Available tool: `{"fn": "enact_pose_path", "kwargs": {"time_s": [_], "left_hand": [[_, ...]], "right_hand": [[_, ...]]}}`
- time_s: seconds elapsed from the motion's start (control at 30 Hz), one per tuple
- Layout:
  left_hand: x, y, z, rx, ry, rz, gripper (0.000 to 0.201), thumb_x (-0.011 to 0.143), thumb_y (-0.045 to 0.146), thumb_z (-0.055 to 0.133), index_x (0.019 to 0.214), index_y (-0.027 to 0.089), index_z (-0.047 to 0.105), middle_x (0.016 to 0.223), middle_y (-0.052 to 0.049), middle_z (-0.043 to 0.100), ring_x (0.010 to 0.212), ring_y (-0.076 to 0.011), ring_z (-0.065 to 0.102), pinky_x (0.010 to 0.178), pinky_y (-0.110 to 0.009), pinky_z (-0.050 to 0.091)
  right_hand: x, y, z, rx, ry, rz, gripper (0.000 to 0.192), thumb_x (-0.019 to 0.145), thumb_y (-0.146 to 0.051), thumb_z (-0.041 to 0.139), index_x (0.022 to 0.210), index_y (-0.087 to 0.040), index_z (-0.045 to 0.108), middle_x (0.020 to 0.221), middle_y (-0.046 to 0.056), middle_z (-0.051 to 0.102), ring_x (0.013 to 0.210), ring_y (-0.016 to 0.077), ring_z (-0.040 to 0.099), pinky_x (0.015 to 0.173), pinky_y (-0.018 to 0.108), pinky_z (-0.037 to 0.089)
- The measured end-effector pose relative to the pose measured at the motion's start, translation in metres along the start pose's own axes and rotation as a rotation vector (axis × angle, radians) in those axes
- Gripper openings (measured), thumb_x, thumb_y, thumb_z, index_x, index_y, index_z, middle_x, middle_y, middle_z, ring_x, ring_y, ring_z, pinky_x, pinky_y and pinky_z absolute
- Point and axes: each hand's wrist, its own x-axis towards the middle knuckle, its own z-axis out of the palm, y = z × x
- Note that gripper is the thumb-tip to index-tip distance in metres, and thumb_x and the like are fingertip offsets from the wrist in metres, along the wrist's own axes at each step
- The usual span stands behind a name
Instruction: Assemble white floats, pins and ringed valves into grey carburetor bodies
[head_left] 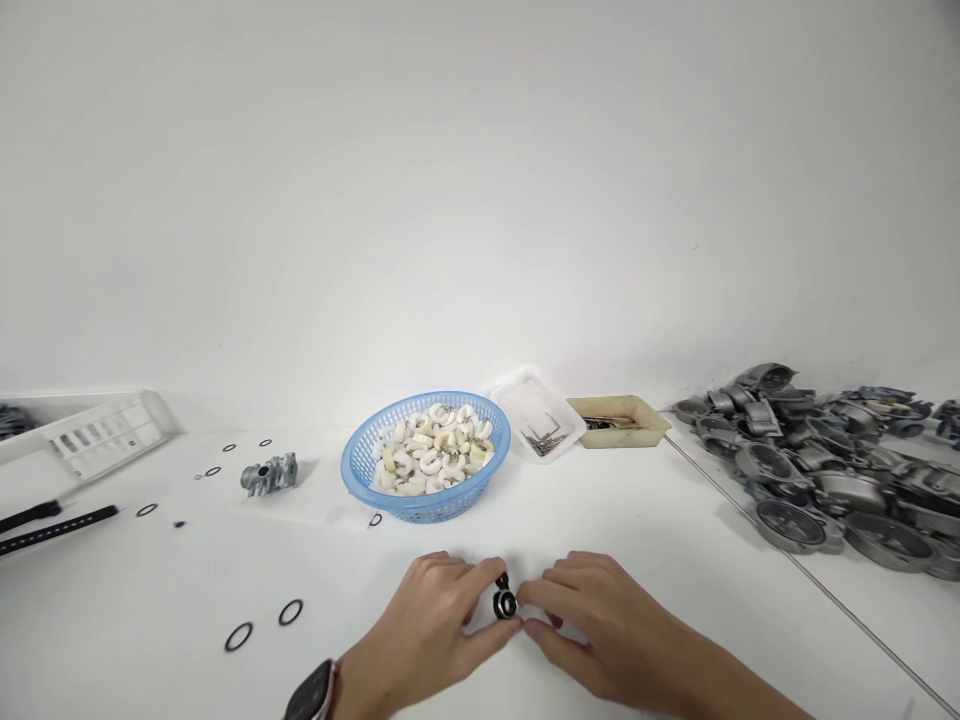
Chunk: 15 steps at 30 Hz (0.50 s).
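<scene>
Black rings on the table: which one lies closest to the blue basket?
The small ring just in front of the basket, by its left side; the others all lie farther left, well away from it.

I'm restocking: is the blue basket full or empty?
Well filled: white C-shaped pieces heap inside the blue basket, leaving some inner wall bare.

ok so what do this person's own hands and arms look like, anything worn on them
The left grip is a bare hand, no glove, with a smartwatch at the wrist: dark rounded-corner face, pale pinkish edge. The right grip is gloveless too, and its wrist carries no watch. No sleeves or rings show.
</scene>
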Motion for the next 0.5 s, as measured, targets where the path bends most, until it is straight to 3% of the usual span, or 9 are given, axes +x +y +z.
{"fn": "enact_pose_path", "kwargs": {"time_s": [0.27,0.5], "left_hand": [[0.0000,0.0041,-0.0026,0.003,0.007,0.030,0.022,0.097,0.041,0.068,0.110,0.023,0.061,0.065,0.005,0.063,0.056,-0.0189,0.062,0.060,-0.032,0.041],[-0.0006,0.0055,-0.0019,-0.005,0.018,0.018,0.027,0.102,0.047,0.061,0.112,0.022,0.060,0.064,0.005,0.064,0.055,-0.0185,0.061,0.058,-0.032,0.039]], "right_hand": [[-0.0005,-0.0002,0.0007,0.016,-0.031,0.012,0.014,0.102,-0.021,0.051,0.109,-0.024,0.062,0.079,-0.003,0.068,0.066,0.0161,0.057,0.070,0.030,0.037],[0.0006,-0.0001,-0.0034,-0.024,-0.009,-0.017,0.020,0.105,-0.021,0.046,0.090,-0.023,0.059,0.072,-0.002,0.063,0.062,0.0157,0.054,0.065,0.029,0.036]]}}
